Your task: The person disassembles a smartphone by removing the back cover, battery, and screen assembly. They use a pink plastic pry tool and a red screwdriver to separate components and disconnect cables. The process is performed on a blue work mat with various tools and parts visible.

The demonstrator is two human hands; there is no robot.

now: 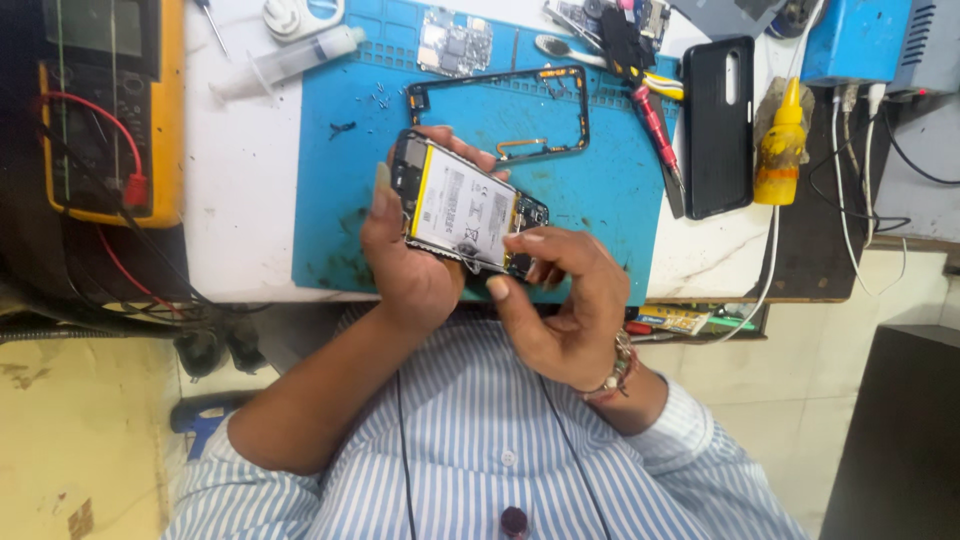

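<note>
holding opened phone (465, 208) over blue mat (330, 200), phone frame (500, 105) behind, yellow bottle (780, 145) right

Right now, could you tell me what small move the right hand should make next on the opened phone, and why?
Probably pinch and lift the small part at the lower edge of the opened black phone with white battery: the left hand cradles it steady, and the right hand fingertips already rest at that edge.

You have a multimeter (100, 110) far left, a syringe (290, 60), a black case (717, 125) and a yellow bottle (780, 150) right on the bench (240, 200).
</note>
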